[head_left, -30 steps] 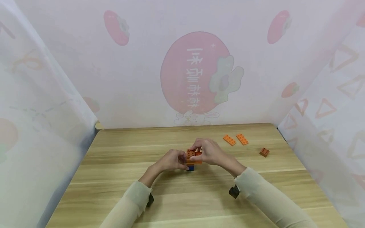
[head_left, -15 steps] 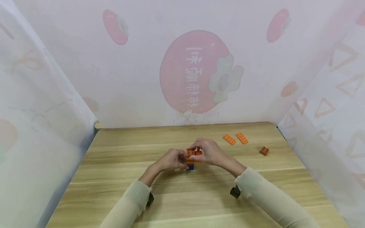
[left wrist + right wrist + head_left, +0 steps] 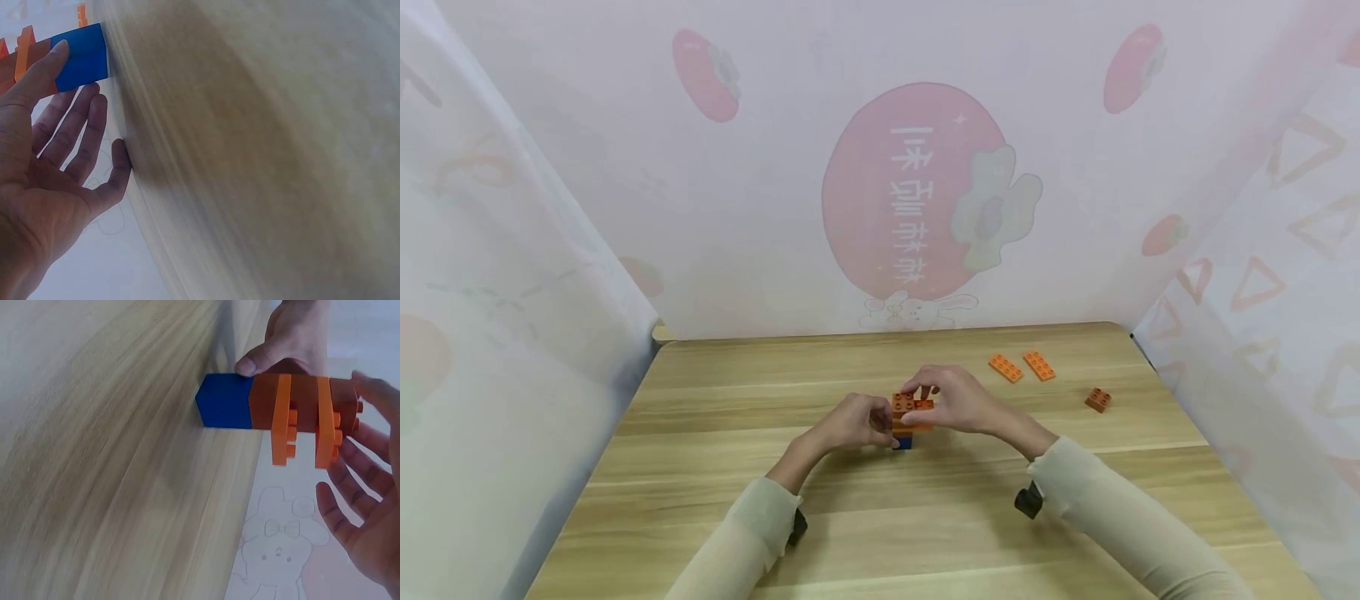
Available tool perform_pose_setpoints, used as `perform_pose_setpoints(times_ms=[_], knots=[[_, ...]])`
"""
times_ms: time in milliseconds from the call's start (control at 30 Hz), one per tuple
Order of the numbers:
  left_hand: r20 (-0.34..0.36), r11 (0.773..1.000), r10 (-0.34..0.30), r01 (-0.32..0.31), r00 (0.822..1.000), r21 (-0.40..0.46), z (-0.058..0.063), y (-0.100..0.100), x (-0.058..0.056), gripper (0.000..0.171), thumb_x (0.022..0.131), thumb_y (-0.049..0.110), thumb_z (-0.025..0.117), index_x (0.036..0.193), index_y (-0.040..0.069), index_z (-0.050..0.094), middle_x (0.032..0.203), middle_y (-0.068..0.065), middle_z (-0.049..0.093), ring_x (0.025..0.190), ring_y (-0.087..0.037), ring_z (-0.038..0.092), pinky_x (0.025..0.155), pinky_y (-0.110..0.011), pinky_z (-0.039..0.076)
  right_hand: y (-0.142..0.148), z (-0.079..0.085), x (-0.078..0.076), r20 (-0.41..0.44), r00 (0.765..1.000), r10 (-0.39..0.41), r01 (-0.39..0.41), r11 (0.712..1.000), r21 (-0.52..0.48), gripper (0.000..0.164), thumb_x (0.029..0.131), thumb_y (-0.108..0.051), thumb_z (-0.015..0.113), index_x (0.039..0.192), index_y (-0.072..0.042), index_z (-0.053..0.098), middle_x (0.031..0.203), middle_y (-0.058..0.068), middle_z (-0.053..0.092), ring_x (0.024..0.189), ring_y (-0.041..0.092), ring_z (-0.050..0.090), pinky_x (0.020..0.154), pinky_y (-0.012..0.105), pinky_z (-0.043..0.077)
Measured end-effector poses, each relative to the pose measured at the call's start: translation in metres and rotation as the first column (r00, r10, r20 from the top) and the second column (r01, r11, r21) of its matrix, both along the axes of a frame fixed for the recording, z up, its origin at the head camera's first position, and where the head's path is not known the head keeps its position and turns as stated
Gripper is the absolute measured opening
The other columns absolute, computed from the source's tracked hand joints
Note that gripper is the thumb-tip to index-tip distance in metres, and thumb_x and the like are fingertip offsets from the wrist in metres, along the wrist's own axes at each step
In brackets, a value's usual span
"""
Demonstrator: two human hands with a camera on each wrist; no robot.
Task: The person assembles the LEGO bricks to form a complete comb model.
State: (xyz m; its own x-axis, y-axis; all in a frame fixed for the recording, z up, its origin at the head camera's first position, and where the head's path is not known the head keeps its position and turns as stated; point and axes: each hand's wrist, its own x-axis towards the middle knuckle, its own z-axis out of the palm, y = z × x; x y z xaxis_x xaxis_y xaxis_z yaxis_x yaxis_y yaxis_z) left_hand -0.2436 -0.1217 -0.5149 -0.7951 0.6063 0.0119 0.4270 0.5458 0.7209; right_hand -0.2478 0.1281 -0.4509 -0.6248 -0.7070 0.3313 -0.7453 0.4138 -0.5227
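Note:
A tower of toy building bricks stands on the wooden table, blue brick (image 3: 225, 401) at its foot. Above that, brown bricks (image 3: 262, 403) alternate with two orange plates (image 3: 281, 422) that jut out to the right. A brown brick (image 3: 903, 401) tops the tower. My left hand (image 3: 852, 421) grips the tower low down from the left, its thumb lying on the blue brick in the left wrist view. From the right, my right hand (image 3: 958, 402) pinches the top brown brick, thumb on the near side; its other fingers are spread apart in the right wrist view.
Two loose orange plates (image 3: 1005, 367) lie at the back right of the table (image 3: 737, 383). A loose brown brick (image 3: 1098, 400) is farther right. Pale printed curtains (image 3: 760, 208) hang behind the table and along both sides.
My right wrist has shifted slightly to the right, and a little more of the upper orange plate shows beside the thumb. The left hand and the tower look the same.

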Motion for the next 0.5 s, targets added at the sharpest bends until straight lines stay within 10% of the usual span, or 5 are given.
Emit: perform_pose_setpoints(times_ms=[500], knots=[[-0.004,1.0,0.003,-0.003,1.0,-0.004,0.003,0.001,0.001,0.024,0.084,0.017,0.092,0.098,0.01,0.073,0.093,0.002,0.077,0.083,-0.008,0.072,0.077,-0.024,0.059,0.033,0.0,-0.015,0.12,0.991,-0.052,0.053,0.999,-0.006,0.045,0.094,-0.034,0.083,0.132,-0.011,0.072,0.127,0.003,0.074,0.106,0.018,0.07,0.093,0.045,0.059]])
